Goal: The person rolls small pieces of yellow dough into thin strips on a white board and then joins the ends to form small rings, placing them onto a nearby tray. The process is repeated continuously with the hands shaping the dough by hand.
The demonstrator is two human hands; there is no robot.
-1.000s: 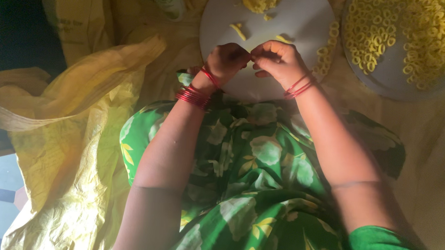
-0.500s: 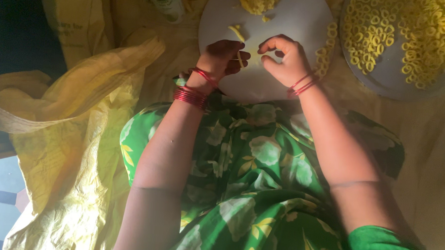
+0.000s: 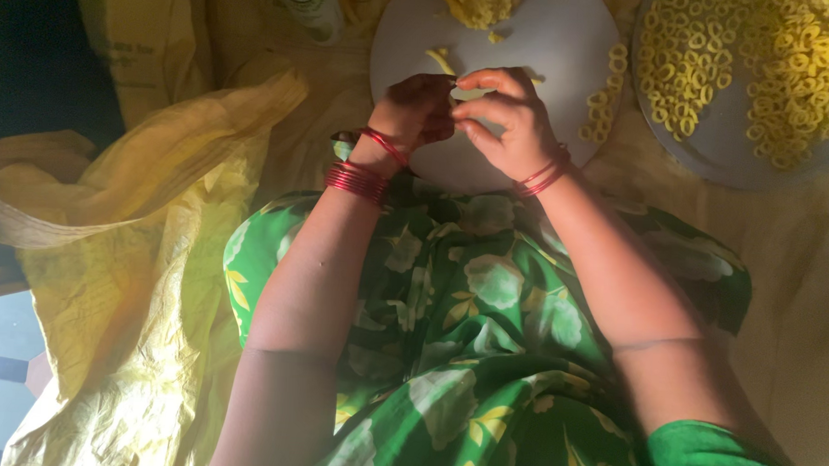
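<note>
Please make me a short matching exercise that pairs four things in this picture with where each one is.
Things:
1. dough lump
2. heap of yellow rings
3. red bangles
4. yellow cloth

Places:
A. on the left wrist
B. spread on the floor, left of the person's lap
C. at the far edge of the round white board
D. on the grey tray at the upper right

Pairs: 1-C, 2-D, 3-A, 4-B
</note>
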